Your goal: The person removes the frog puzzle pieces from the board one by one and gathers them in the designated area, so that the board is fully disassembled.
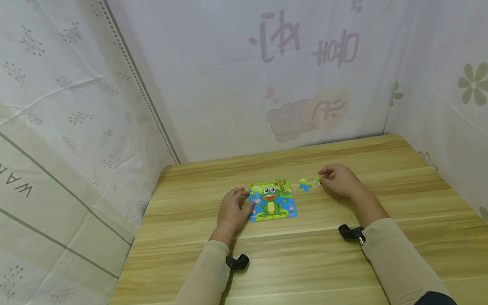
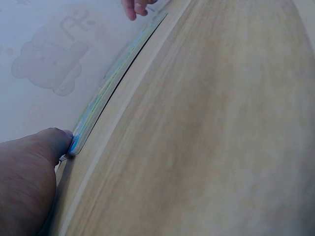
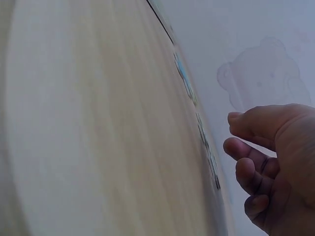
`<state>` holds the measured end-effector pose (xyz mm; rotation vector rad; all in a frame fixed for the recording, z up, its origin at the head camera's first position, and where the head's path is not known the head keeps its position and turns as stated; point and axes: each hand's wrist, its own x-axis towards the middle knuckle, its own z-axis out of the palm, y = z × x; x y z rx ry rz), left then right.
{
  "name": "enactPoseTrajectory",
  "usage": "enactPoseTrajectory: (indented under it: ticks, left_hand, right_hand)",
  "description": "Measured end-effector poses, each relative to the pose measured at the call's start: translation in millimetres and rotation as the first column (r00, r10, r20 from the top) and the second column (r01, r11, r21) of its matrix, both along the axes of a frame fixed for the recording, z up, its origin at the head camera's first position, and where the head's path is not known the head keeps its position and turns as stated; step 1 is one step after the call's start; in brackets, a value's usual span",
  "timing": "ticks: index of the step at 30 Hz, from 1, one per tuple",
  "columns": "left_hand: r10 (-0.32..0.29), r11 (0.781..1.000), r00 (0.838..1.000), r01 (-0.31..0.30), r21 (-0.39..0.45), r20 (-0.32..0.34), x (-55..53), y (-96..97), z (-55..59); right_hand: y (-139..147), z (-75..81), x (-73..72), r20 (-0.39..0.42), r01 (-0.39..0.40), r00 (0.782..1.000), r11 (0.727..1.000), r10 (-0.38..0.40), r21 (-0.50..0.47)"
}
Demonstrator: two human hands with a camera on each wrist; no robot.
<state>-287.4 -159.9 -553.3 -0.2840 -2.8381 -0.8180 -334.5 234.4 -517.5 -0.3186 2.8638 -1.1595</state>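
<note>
A square frog puzzle [image 1: 270, 200] lies flat on the wooden table. My left hand [image 1: 232, 210] rests at its left side, with the thumb touching the board's edge; its other fingers are hidden in the left wrist view. To the right of the board lie loose puzzle pieces, one green and blue [image 1: 304, 184] and another with an eye [image 1: 320, 181]. Over the eye piece is my right hand [image 1: 339, 180], partly covering it. In the right wrist view, the right hand's fingers [image 3: 248, 174] are loosely bent, hold nothing and stand apart from the flat pieces [image 3: 206, 147].
The wooden table [image 1: 292, 257] extends to a back edge against a printed white curtain [image 1: 206, 80]. More curtain hangs on the left and right sides. A black wrist device [image 1: 238, 262] sits on the left sleeve, and another [image 1: 350, 232] on the right.
</note>
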Motion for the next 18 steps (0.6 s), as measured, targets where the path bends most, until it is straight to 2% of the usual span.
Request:
enactPoseTrajectory:
  ticks: [7, 11, 18]
  left_hand:
    - [-0.001, 1.000, 1.000, 0.001, -0.013, 0.013, -0.2, 0.0, -1.8]
    - [-0.005, 1.000, 1.000, 0.005, -0.012, 0.008, -0.6, -0.2, -1.2]
    - [-0.004, 1.000, 1.000, 0.004, -0.013, -0.001, -1.3, -0.6, -1.0]
  right_hand:
    - [-26.1, 5.0, 2.6, 0.039, -0.051, 0.998, 0.999, 0.050, 0.009]
    - [-42.4, 7.0, -0.1, 0.031, -0.082, 0.996, 0.997, 0.082, -0.011]
    - [-72.7, 5.6, -8.7, 0.021, -0.153, 0.988, 0.988, 0.152, 0.026]
